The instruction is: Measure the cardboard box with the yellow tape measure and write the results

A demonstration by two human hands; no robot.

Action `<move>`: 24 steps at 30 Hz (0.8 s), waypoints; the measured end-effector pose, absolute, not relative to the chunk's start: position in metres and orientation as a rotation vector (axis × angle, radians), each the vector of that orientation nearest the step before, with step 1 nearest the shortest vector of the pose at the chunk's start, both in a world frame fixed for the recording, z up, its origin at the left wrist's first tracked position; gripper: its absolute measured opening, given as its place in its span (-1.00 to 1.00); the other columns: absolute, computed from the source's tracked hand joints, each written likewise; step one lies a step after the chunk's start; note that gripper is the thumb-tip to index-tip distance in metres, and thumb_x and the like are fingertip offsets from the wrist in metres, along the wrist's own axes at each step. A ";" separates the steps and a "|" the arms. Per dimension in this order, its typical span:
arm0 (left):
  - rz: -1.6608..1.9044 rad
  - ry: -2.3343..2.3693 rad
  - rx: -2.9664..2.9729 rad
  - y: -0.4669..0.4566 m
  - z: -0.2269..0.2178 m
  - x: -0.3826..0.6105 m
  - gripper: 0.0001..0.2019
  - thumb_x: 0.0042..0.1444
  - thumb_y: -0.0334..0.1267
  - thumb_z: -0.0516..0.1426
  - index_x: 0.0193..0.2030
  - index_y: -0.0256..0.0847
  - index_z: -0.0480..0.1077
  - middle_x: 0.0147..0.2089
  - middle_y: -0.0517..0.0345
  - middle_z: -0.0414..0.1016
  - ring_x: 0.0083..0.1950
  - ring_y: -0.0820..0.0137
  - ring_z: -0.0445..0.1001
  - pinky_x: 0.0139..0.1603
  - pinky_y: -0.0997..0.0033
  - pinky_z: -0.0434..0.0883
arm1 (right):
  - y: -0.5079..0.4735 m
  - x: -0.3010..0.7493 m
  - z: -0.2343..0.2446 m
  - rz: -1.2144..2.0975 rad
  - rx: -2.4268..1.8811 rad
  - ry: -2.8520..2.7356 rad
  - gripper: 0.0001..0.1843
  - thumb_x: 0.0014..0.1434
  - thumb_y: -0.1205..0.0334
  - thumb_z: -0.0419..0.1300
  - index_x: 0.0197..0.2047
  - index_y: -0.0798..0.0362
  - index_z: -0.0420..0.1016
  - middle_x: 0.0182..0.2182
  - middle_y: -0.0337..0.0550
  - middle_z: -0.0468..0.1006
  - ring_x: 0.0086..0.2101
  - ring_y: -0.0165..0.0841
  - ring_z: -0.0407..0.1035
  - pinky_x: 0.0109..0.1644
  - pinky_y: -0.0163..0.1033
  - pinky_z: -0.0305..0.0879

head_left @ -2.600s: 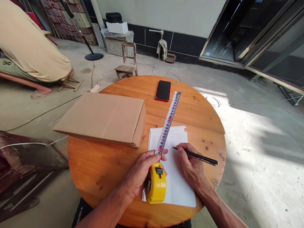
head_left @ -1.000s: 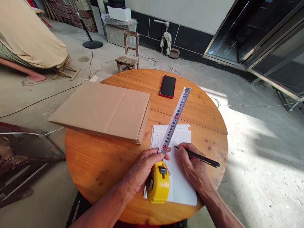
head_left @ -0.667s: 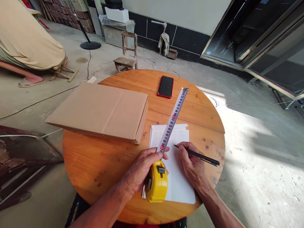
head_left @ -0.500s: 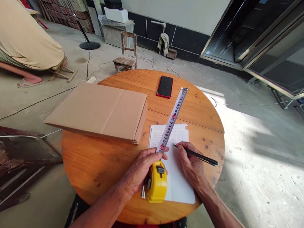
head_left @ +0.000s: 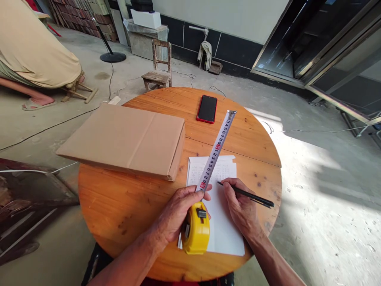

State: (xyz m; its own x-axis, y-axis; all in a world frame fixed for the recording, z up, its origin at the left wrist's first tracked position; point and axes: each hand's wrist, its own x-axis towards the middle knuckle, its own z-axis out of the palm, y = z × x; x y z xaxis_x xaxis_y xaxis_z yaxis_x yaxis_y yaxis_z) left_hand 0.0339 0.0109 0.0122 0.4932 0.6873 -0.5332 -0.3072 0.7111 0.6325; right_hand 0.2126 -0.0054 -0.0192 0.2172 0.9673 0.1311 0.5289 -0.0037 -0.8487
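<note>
My left hand (head_left: 181,208) is closed around a yellow tape measure (head_left: 196,232), its thumb pressing on the blade near the case mouth. The silver blade (head_left: 214,153) sticks out up and to the right over the table, its metal hook at the far end. Between the thumb and fingers of my right hand (head_left: 240,204) is a black pen (head_left: 251,195), its tip pointing left. Beneath both hands lies white paper (head_left: 226,238) with rows of small writing in its upper part; the blade and hands hide some of it.
The round wooden table (head_left: 133,226) also bears a cardboard box (head_left: 125,139) at left and a red-edged phone (head_left: 207,109) at the back. Beyond it stands a small wooden chair (head_left: 159,73). Cables (head_left: 50,126) cross the floor, and a person's foot (head_left: 38,101) shows at far left.
</note>
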 end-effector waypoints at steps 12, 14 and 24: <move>0.635 0.854 0.507 0.011 0.012 0.033 -0.81 0.10 -0.21 0.11 -0.38 -0.31 0.42 0.20 -0.09 0.33 -0.50 0.53 0.48 -0.49 0.52 0.35 | -0.008 0.213 -0.020 0.633 -1.628 -1.356 -0.86 0.21 0.21 0.08 -0.32 0.03 0.43 -0.48 -0.28 0.43 -0.49 -0.46 0.25 -0.42 -0.36 0.18; 0.633 0.856 0.505 0.010 0.012 0.034 -0.82 0.10 -0.21 0.12 -0.38 -0.31 0.42 0.20 -0.08 0.33 -0.50 0.53 0.48 -0.48 0.52 0.35 | -0.008 0.214 -0.021 0.627 -1.619 -1.330 -0.86 0.21 0.21 0.08 -0.32 0.03 0.42 -0.48 -0.28 0.43 -0.49 -0.46 0.25 -0.43 -0.35 0.17; 0.629 0.870 0.505 0.010 0.012 0.034 -0.83 0.10 -0.22 0.12 -0.37 -0.31 0.42 0.10 -0.08 0.43 -0.52 0.54 0.48 -0.51 0.54 0.32 | -0.006 0.213 -0.021 0.631 -1.618 -1.347 -0.86 0.20 0.21 0.08 -0.33 0.04 0.42 -0.47 -0.27 0.43 -0.45 -0.44 0.27 -0.36 -0.34 0.21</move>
State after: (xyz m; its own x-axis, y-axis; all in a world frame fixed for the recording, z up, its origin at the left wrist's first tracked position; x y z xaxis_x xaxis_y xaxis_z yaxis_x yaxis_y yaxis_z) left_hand 0.0343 0.0098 0.0116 0.4882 0.6867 -0.5386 -0.2966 0.7109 0.6376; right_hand 0.2130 -0.0059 -0.0209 0.2731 0.9484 0.1609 0.4834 0.0093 -0.8753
